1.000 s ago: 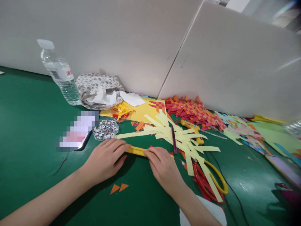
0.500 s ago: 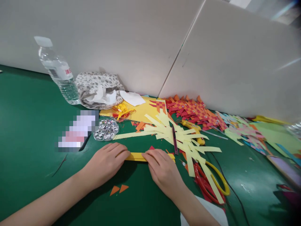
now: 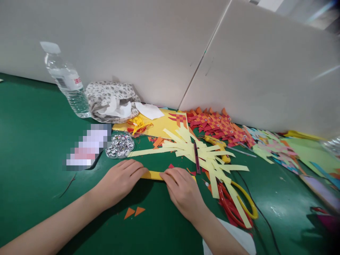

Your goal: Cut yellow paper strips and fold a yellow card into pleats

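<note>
Head view: left hand (image 3: pixel 120 185) and right hand (image 3: pixel 183 191) pinch yellow strip (image 3: pixel 153 175); uneven pull could crease it crooked, pale strips (image 3: pixel 204 156) beyond it could snag right hand

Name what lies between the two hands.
In the head view, the yellow paper strip spans the gap from left hand to right hand; green tabletop shows along both its edges.

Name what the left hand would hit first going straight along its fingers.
Beyond the yellow strip it holds, the left hand would probably meet the right hand first, though depth is unclear.
</note>
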### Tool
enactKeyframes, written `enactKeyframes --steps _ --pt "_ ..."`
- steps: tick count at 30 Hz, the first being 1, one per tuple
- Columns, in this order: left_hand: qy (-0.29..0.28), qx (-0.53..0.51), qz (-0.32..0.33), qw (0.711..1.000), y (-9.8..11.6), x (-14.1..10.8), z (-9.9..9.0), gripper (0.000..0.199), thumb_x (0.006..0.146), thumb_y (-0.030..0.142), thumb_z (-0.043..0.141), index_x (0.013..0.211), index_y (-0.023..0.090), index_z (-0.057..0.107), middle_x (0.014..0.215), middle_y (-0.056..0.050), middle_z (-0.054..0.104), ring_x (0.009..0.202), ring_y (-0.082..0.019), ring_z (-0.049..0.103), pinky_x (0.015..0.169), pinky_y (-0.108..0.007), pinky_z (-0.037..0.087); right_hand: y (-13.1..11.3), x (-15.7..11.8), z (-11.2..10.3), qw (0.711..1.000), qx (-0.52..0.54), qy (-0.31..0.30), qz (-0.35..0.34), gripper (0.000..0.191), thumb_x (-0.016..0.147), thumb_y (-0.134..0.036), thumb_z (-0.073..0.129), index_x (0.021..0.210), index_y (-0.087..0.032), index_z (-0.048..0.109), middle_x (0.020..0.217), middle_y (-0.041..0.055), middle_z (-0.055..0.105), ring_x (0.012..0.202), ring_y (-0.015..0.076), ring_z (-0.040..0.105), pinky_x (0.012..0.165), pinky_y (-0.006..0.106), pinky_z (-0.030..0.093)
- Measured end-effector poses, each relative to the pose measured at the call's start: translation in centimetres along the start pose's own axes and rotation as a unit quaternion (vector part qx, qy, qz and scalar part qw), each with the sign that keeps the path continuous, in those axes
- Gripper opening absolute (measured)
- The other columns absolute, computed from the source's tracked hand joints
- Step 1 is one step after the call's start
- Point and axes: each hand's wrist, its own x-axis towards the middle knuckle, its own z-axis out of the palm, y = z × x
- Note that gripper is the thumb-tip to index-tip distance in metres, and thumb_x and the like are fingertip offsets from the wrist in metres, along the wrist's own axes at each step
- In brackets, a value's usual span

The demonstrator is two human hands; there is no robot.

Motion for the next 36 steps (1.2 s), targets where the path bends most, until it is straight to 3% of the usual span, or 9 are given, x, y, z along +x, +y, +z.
enactKeyframes --steps 9,17,23,32,36 --pt "-0.010 -0.001 0.002 1.000 0.3 0.2 -0.4 0.014 0.090 0.019 0.048 0.086 0.019 0.061 0.080 -0.002 0.064 0.075 -0.017 0.060 0.068 -0.030 0.048 -0.4 0.0 -0.2 1.000 -0.003 -0.007 -0.029 0.026 0.089 -0.004 0.041 0.092 -0.012 0.065 0.078 0.0089 0.064 0.077 0.0200 0.057 0.070 0.032 0.047" --pt "-0.016 -0.023 0.023 0.999 0.2 0.1 -0.6 0.019 0.092 0.023 0.047 0.089 0.020 0.065 0.078 -0.003 0.063 0.071 -0.015 0.058 0.065 -0.027 0.047 0.2 0.0 -1.2 0.997 0.075 -0.028 -0.011 0.026 0.086 -0.003 0.043 0.087 -0.016 0.065 0.081 0.0059 0.070 0.076 0.0173 0.062 0.071 0.029 0.049" --pt "-0.056 -0.088 -0.035 0.994 -0.2 0.1 -0.2 0.018 0.093 0.026 0.049 0.094 0.022 0.066 0.081 -0.002 0.063 0.074 -0.015 0.059 0.064 -0.024 0.046 0.4 0.0 -1.7 0.995 0.094 -0.039 0.007 0.023 0.091 -0.009 0.044 0.092 -0.016 0.066 0.081 0.0049 0.070 0.075 0.0161 0.061 0.068 0.027 0.049" --pt "-0.075 -0.149 -0.111 0.980 -0.4 0.1 -0.2 0.016 0.092 0.028 0.050 0.088 0.020 0.063 0.082 -0.001 0.064 0.077 -0.015 0.060 0.066 -0.024 0.046 0.3 -0.1 -1.7 0.999 -0.034 -0.030 0.019 0.029 0.093 -0.018 0.049 0.068 -0.016 0.063 0.062 0.0029 0.057 0.060 0.0155 0.052 0.055 0.029 0.039" --pt "-0.074 -0.134 -0.152 0.976 0.0 0.6 -0.4 0.017 0.092 0.028 0.049 0.084 0.020 0.061 0.081 -0.001 0.063 0.076 -0.016 0.060 0.065 -0.025 0.046 0.4 0.0 -1.7 0.998 0.003 -0.050 0.048 0.033 0.096 -0.025 0.045 0.070 -0.018 0.064 0.062 0.0021 0.058 0.060 0.0147 0.053 0.056 0.028 0.040"
